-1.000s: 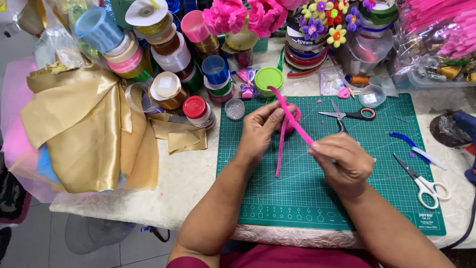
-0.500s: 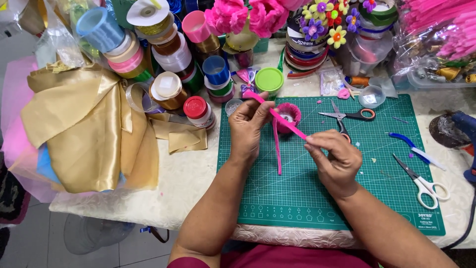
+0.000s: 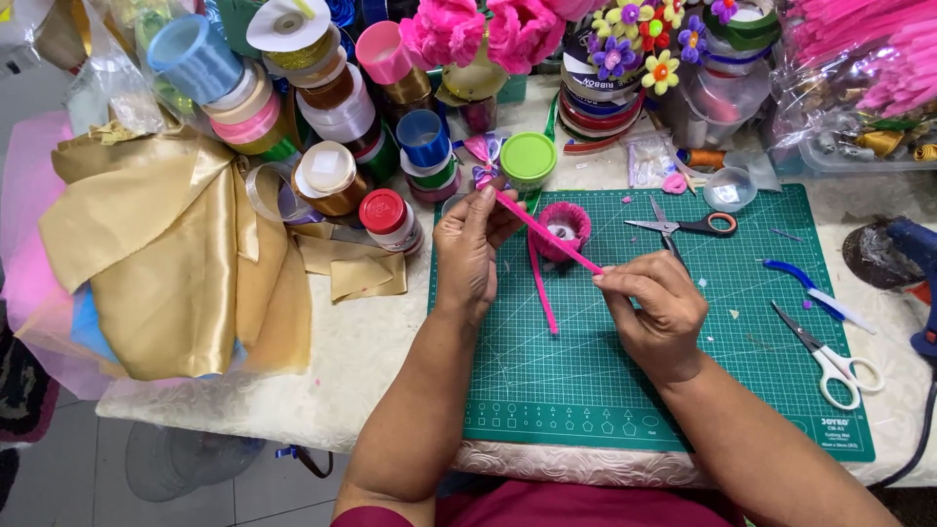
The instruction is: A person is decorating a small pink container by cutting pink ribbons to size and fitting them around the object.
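My left hand (image 3: 470, 252) and my right hand (image 3: 656, 310) hold a pink pipe cleaner (image 3: 547, 232) stretched between them above a green cutting mat (image 3: 625, 390). The left fingers pinch its upper end near a green lid (image 3: 527, 159). The right fingers pinch its lower end. A second pink strand (image 3: 539, 288) hangs down from the left hand onto the mat. A small pink fuzzy cup (image 3: 563, 226) sits on the mat just behind the stretched strand.
Black-handled scissors (image 3: 683, 227), a blue tool (image 3: 815, 296) and white-handled scissors (image 3: 830, 356) lie on the mat's right side. Several ribbon spools (image 3: 332, 181) and pink flowers (image 3: 483, 34) crowd the back. Gold fabric (image 3: 166, 254) covers the left. A glue gun (image 3: 908, 254) sits far right.
Both hands have moved left and toward the back of the mat. The pipe cleaner, earlier raised steeply, is now lower and flatter, stretched across in front of the pink fuzzy cup.
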